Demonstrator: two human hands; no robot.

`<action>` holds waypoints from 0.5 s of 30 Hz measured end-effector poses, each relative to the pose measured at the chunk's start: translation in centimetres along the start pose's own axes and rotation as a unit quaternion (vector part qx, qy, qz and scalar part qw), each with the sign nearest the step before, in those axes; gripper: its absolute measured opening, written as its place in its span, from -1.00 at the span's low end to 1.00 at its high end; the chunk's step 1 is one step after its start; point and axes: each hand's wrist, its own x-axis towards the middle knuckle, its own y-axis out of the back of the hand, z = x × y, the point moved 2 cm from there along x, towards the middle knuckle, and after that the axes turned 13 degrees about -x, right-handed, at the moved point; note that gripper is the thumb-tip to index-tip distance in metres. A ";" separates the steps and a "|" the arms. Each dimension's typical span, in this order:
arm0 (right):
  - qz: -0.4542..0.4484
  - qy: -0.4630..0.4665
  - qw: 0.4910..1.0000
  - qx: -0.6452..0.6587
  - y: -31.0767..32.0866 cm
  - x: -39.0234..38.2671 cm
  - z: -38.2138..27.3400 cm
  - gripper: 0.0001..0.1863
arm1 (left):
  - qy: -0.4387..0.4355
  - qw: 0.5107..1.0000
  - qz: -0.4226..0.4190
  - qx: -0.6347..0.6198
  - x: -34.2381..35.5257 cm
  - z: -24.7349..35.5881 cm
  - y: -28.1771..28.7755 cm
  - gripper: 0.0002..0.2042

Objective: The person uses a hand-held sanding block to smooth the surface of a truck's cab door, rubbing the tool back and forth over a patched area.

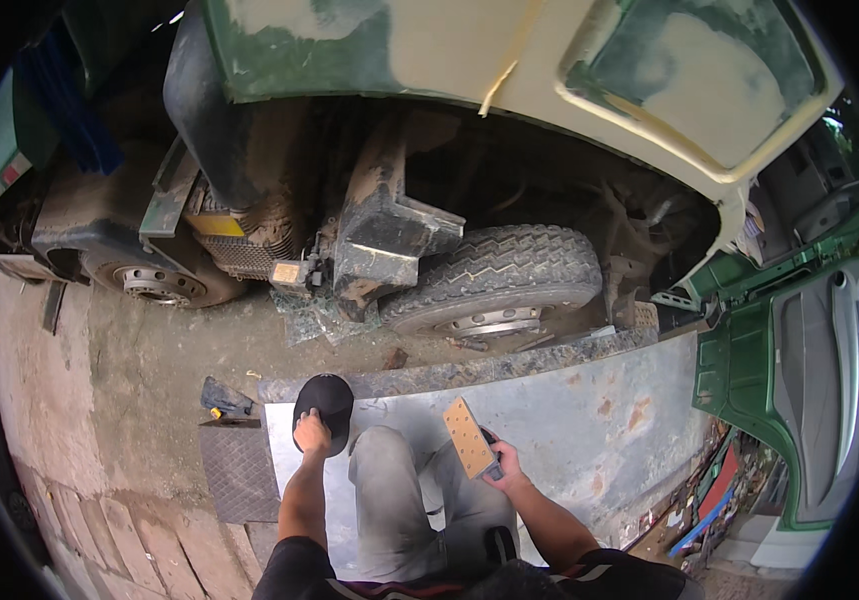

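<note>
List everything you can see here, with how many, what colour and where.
truck body: one, green with pale filler patches, across the top
front tyre: one, black, centre, under the wheel arch
rear wheel: one, dusty brown, left
green door: one, green with grey inner trim, open at right
metal sheet: one, grey with rust spots, lying on the ground at centre
chequered plate: one, dark grey, left of the sheet
black cap: one, black, on the sheet's left end
sanding block: one, tan abrasive face, right of centre
grey trousers: one knee raised, bottom centre
left hand: on the black cap
right hand: holding the sanding block
</note>
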 end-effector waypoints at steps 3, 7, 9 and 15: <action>0.074 0.007 0.997 -0.018 -1.7 -10.7 -2.4 -0.34 | -0.066 0.993 0.016 -0.091 -3.3 9.0 9.0 -0.73; 0.030 0.090 0.995 -0.017 2.2 -22.5 -4.0 -0.42 | -0.162 0.961 0.032 -0.220 -8.2 18.8 15.8 -0.66; 0.077 0.117 0.990 0.004 6.6 -27.5 -3.3 -0.34 | -0.191 0.952 -0.011 -0.238 -11.4 24.0 17.3 -0.65; 0.270 0.209 0.925 0.167 8.1 -41.2 -3.4 -0.50 | -0.185 0.947 -0.164 -0.203 -20.4 35.6 12.5 -0.49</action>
